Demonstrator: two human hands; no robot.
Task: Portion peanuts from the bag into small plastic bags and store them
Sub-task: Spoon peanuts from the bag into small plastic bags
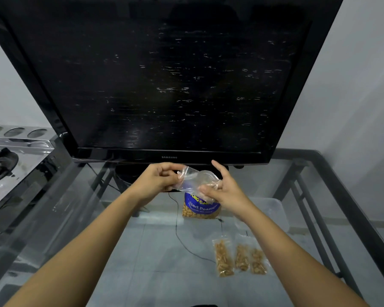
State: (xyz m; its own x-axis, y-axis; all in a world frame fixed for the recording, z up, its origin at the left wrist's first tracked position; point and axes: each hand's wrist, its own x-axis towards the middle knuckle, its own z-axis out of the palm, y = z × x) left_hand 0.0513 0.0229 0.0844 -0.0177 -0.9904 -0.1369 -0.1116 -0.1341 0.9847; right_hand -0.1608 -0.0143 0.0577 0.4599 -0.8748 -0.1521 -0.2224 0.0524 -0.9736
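Three filled bags (239, 258) lie nearest on the glass table (142, 251). Above the peanut bag (200, 207), left hand (157, 180) and right hand (222, 191) pinch an empty plastic bag (193, 178) (flimsy, slippery; best gripped at its rim).

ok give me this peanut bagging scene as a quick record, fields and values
surface: glass table
left hand: pinches one end of an empty small plastic bag
right hand: holds the other end of that bag
peanut bag: blue, standing on the table just below the hands
filled bags: three small portions of peanuts lying side by side, near right
behind: black TV, screen dark
far left: gas stove
stage: fourth bag not yet filled
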